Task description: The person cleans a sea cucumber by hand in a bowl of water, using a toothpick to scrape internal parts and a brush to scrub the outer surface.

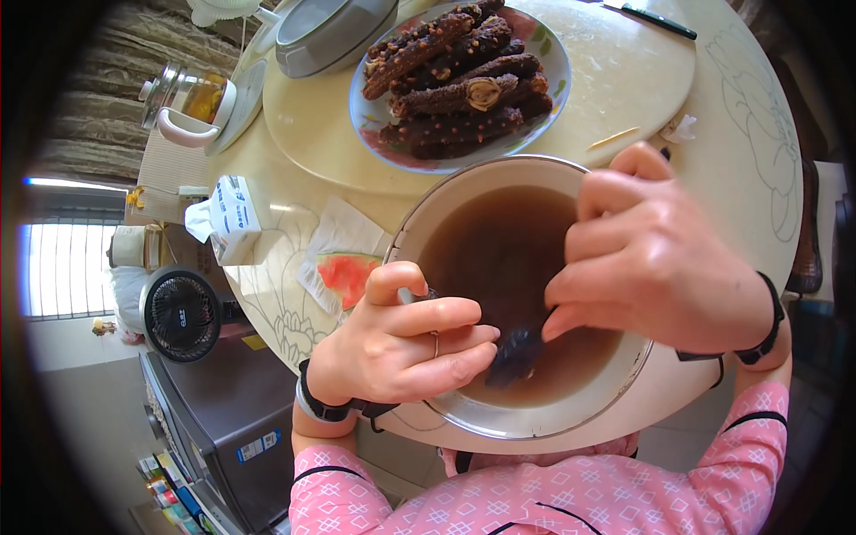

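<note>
A wide white enamel basin [571, 419] of cloudy brown water is right in front of me. Over it, my left hand [410, 343] curls its fingers around a dark, glossy sea cucumber [514, 358], which hangs low over the water. The fingertips of my right hand [642, 259] pinch at the right side of the same piece. A small dark bit shows at the top of that hand; I cannot make out what it is. Behind the basin, a flowered plate [364, 125] bears a heap of reddish-brown, knobbly sea cucumbers [455, 76].
Left of the basin, a slice of watermelon [346, 276] lies on white tissue, near a tissue pack [236, 218]. Farther off are a glass teapot [196, 98] and a grey container [334, 36]. A toothpick [613, 138] and a dark-handled knife [660, 21] lie on the right.
</note>
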`<state>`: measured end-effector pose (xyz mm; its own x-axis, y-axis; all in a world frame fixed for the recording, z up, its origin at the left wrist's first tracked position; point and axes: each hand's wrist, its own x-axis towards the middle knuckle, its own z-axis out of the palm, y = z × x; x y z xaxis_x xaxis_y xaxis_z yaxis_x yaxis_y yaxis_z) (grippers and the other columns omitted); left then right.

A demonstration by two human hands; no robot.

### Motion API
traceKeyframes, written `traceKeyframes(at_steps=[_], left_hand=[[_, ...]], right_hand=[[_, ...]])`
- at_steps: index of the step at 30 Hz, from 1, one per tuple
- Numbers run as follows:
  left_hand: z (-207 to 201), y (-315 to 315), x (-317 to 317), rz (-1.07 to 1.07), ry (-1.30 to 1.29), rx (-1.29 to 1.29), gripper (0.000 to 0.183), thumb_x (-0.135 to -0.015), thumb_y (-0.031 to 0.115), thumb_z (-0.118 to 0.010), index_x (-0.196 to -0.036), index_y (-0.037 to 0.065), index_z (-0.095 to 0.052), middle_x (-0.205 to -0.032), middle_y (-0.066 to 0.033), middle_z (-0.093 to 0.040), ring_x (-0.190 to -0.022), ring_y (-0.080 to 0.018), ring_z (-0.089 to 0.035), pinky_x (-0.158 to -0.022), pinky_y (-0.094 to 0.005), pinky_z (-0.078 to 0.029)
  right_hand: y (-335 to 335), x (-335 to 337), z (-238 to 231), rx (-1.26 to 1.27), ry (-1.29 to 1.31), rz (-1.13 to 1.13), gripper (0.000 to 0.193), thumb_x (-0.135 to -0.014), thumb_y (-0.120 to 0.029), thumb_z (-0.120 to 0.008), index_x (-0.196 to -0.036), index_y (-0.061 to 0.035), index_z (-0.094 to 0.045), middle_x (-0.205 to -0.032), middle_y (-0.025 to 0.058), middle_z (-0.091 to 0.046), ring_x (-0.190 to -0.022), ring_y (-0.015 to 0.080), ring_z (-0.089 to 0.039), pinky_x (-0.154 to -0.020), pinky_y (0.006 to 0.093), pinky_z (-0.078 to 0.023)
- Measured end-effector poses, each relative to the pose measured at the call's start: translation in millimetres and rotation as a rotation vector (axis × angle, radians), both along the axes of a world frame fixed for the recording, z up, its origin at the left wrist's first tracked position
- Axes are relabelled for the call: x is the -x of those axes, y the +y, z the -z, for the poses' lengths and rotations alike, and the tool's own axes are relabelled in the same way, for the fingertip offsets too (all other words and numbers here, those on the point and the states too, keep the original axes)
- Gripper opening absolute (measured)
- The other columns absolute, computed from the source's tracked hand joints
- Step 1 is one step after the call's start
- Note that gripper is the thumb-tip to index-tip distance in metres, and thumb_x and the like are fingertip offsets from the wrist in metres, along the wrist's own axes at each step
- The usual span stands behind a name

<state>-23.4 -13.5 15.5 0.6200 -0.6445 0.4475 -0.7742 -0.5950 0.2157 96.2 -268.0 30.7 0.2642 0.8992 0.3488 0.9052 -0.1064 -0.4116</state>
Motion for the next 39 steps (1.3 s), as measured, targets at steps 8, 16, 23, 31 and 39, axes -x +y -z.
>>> traceKeyframes(at_steps=[8, 16, 23, 31, 39], left_hand=[[-0.4, 1.9, 0.6, 0.000, 0.000, -0.023, 0.014, -0.080, 0.011, -0.075, -0.092, 0.015, -0.071, -0.084, 0.0089, -0.072, -0.093, -0.0114, -0.063, -0.090, -0.0384, -0.036], [1.8, 3.4, 1.6, -0.006, -0.015, -0.037, 0.016, -0.079, 0.011, -0.075, -0.094, 0.015, -0.071, -0.084, 0.0084, -0.071, -0.094, -0.0121, -0.063, -0.091, -0.0388, -0.036], [1.8, 2.0, 0.8, 0.001, -0.014, -0.035, 0.013, -0.080, 0.013, -0.074, -0.092, 0.016, -0.070, -0.087, 0.0088, -0.073, -0.096, -0.0122, -0.063, -0.093, -0.0396, -0.036], [-0.3, 2.8, 1.5, -0.010, 0.025, -0.033, 0.015, -0.078, 0.014, -0.075, -0.091, 0.018, -0.069, -0.089, 0.0102, -0.074, -0.096, -0.0124, -0.062, -0.093, -0.0396, -0.036], [-4.7, -1.1, 1.1, -0.050, 0.077, -0.039, 0.018, -0.075, 0.018, -0.076, -0.092, 0.019, -0.070, -0.093, 0.0106, -0.074, -0.097, -0.0122, -0.062, -0.093, -0.0391, -0.036]], right_hand=[[-6.1, -8.7, -9.7, 0.018, -0.050, 0.028, 0.022, -0.070, -0.035, -0.083, -0.078, -0.0181, -0.071, -0.072, -0.0091, -0.057, -0.081, 0.0159, -0.054, -0.083, 0.0365, -0.036], [2.3, 9.3, -3.1, 0.037, -0.011, -0.083, 0.021, -0.068, -0.033, -0.083, -0.079, -0.0185, -0.072, -0.071, -0.0090, -0.056, -0.081, 0.0154, -0.054, -0.083, 0.0367, -0.036], [4.7, 19.5, -1.0, 0.122, 0.002, -0.106, 0.022, -0.066, -0.034, -0.083, -0.078, -0.0188, -0.072, -0.071, -0.0089, -0.057, -0.081, 0.0156, -0.054, -0.082, 0.0361, -0.037], [-18.2, -5.3, -16.4, 0.166, -0.127, 0.024, 0.023, -0.059, -0.033, -0.082, -0.072, -0.0168, -0.072, -0.068, -0.0075, -0.058, -0.079, 0.0173, -0.053, -0.080, 0.0364, -0.039], [-5.4, 4.3, -10.7, 0.070, -0.084, 0.022, 0.024, -0.061, -0.035, -0.083, -0.074, -0.0173, -0.073, -0.070, -0.0084, -0.059, -0.081, 0.0174, -0.054, -0.082, 0.0359, -0.039]])
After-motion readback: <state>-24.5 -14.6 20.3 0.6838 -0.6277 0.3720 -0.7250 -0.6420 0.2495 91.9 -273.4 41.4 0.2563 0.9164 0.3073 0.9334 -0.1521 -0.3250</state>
